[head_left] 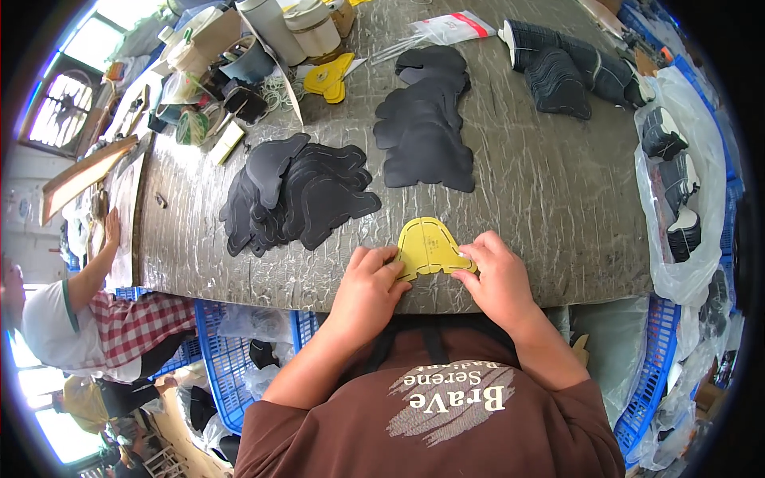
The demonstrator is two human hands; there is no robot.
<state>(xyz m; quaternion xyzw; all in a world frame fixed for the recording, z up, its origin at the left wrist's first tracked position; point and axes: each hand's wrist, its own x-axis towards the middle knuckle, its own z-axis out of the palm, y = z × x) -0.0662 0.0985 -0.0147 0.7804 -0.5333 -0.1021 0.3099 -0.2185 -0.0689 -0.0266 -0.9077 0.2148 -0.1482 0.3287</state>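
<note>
A yellow curved template (428, 245) with slots along its edge lies on the table just in front of me. Its left edge is between the thumb and bent fingers of my left hand (368, 285). At its right edge, my right hand (498, 279) pinches with thumb and forefinger; a small pale spot shows at those fingertips, too small to make out. Left of the template is a loose heap of black shaped pieces (299, 195). Beyond it, more black pieces (426, 127) overlap in a column.
Another yellow template (328, 77) lies near jars and tubs (311, 28) at the back left. Dark stacked pieces (554, 80) lie at the back right, beside a plastic bag of dark and white items (677, 183). Blue crates (223, 358) stand below the table edge. Someone in a checked apron (135, 327) is at left.
</note>
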